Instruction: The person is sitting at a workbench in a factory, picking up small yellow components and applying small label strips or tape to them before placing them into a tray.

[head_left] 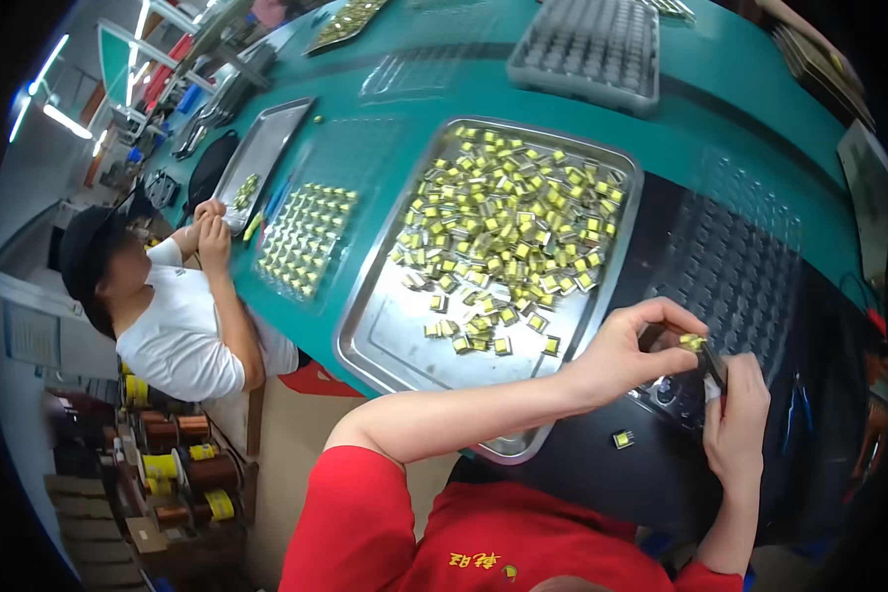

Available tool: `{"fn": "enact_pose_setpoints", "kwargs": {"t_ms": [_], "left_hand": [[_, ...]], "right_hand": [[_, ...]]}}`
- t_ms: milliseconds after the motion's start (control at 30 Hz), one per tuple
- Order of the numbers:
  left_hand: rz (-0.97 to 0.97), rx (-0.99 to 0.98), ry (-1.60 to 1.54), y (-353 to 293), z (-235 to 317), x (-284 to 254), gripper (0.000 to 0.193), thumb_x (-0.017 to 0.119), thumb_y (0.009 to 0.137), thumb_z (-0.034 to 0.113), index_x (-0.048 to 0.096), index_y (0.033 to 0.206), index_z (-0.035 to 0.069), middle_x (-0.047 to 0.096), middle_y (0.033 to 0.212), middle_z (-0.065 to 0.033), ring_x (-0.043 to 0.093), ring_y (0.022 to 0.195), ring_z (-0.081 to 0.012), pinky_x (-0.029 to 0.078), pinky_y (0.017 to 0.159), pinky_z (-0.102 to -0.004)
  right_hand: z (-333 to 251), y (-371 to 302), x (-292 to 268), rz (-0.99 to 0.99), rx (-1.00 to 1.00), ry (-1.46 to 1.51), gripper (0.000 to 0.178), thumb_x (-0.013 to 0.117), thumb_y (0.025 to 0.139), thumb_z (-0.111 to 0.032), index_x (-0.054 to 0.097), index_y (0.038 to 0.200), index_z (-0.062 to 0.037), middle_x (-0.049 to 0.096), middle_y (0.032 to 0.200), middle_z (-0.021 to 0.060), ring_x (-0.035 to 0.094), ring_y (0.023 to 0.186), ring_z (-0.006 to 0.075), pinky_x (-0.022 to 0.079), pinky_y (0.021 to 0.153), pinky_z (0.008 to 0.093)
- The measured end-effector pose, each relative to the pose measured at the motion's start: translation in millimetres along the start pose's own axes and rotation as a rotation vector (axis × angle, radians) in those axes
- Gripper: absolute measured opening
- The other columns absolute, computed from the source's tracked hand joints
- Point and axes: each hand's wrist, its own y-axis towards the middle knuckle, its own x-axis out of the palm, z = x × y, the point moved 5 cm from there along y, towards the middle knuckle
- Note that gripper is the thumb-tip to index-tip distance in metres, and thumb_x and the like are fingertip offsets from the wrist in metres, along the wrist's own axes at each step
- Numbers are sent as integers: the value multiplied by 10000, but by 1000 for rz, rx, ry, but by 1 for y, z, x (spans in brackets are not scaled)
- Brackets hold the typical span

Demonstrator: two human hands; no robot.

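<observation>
My left hand (627, 355) reaches across the metal tray and pinches a small yellow transformer (692, 342) between thumb and fingers. Close beside it, my right hand (737, 414) is closed round a slim dark tool (714, 373) whose tip is at the transformer; its exact kind is hard to make out. A white patch shows at the right hand's fingers. Below both hands a single transformer (623, 439) lies on the black mat. The large metal tray (385, 357) to the left holds a heap of similar yellow transformers (503, 222).
A clear blister tray (735, 266) lies on the black mat (562, 503) beyond my hands. A grey stack of trays (587, 49) stands at the far side. To the left, a co-worker (183, 326) sits by a filled blister tray (309, 237) and a narrow metal tray (266, 148).
</observation>
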Motion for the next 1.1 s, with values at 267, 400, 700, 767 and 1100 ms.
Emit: {"fn": "enact_pose_setpoints", "kwargs": {"t_ms": [267, 400, 700, 767, 1100], "left_hand": [[48, 353, 149, -6, 7, 6, 256, 704, 758, 26, 601, 991, 55, 567, 842, 18, 475, 714, -25, 379, 604, -179], [56, 349, 227, -8, 9, 17, 257, 721, 732, 44, 606, 961, 66, 598, 872, 14, 507, 745, -49, 385, 602, -198], [185, 744, 692, -33, 23, 27, 205, 678, 687, 53, 603, 877, 47, 571, 826, -54, 542, 812, -221, 459, 734, -332], [220, 808, 805, -33, 17, 27, 204, 680, 680, 54, 604, 869, 50, 580, 818, -52, 535, 812, -231, 452, 742, -336], [-129, 349, 99, 22, -16, 27, 183, 520, 892, 148, 519, 1029, 26, 625, 894, -76, 597, 864, -128, 473, 741, -262]], "right_hand": [[-11, -10, -4, 37, 20, -13, 140, 465, 754, 49, 492, 890, 27, 461, 801, 207, 484, 769, 398, 386, 672, 446], [4, -25, -4, 21, 106, 45, 132, 439, 765, 53, 466, 893, 33, 438, 819, 205, 461, 787, 398, 380, 707, 390], [26, -46, -14, 58, 155, 211, 214, 426, 941, -158, 464, 1010, 42, 498, 903, 129, 485, 855, 240, 384, 806, 320], [68, -59, -33, 190, 193, 269, 320, 419, 966, -179, 447, 1153, 79, 535, 1028, 126, 498, 954, 219, 371, 905, 307], [63, -53, -17, 152, 322, 139, 324, 431, 912, -81, 469, 1198, 67, 583, 1042, 144, 537, 988, 193, 398, 894, 292]]}}
